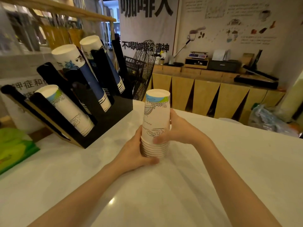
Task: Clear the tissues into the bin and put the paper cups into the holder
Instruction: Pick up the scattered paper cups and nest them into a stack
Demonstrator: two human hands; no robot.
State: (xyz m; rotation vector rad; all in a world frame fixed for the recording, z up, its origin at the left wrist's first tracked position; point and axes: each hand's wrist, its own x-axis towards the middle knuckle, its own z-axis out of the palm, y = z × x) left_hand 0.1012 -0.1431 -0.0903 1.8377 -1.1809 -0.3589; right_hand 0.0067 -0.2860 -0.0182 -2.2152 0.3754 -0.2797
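Observation:
A stack of white paper cups (156,115) with line drawings and a blue-green band stands upside down in the middle of the white counter (213,161). My left hand (136,153) wraps the stack's lower rims from the left. My right hand (177,128) grips its middle from the right. To the left stands a black slanted cup holder (105,122). It carries a white cup stack (68,108) in the front slot and two blue-and-white stacks (85,74) behind. No tissues and no bin are in view.
A green packet (14,148) lies at the counter's left edge. Behind the holder is a black wire fan (144,66). A wooden side counter (213,89) with a scale and printer runs along the back wall. A plastic bag (268,118) sits at the right.

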